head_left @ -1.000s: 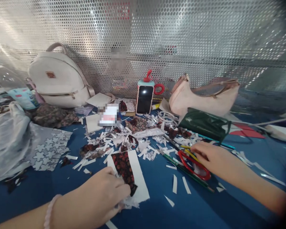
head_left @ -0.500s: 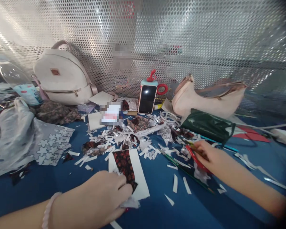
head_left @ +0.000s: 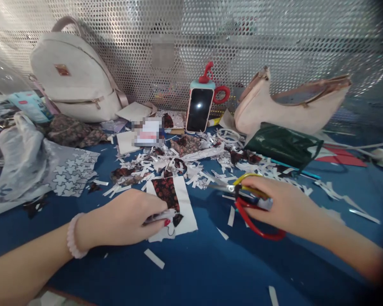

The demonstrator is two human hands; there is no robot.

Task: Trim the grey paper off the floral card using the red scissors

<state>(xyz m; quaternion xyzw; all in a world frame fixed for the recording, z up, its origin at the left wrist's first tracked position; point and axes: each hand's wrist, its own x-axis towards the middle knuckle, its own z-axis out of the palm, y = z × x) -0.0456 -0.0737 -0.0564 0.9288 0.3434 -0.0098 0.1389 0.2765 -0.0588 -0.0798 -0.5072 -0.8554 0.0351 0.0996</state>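
My right hand (head_left: 274,202) holds a pair of scissors (head_left: 234,188) with one yellow and one red handle loop, its blades pointing left above the table. Pinched in the closed fingers of my left hand (head_left: 127,216) is a crumpled piece of pale printed fabric (head_left: 170,229); its lower part hangs below the fingertips. Under that hand lies a white card (head_left: 187,204) with a strip of dark, red-flowered fabric (head_left: 164,189) on it. Part of the card and strip is hidden by my fingers.
Paper and fabric scraps (head_left: 191,170) litter the blue table (head_left: 198,267). Behind stand a phone (head_left: 199,110) against a cup, a cream backpack (head_left: 79,80) and a pale handbag (head_left: 287,114). A dark green pouch (head_left: 284,144) lies right; star-patterned fabric (head_left: 73,170) lies left.
My right hand has lifted the scissors off the scraps and turned them so the blades point left. My left hand has shifted slightly left and up. The whole view has tilted downward.
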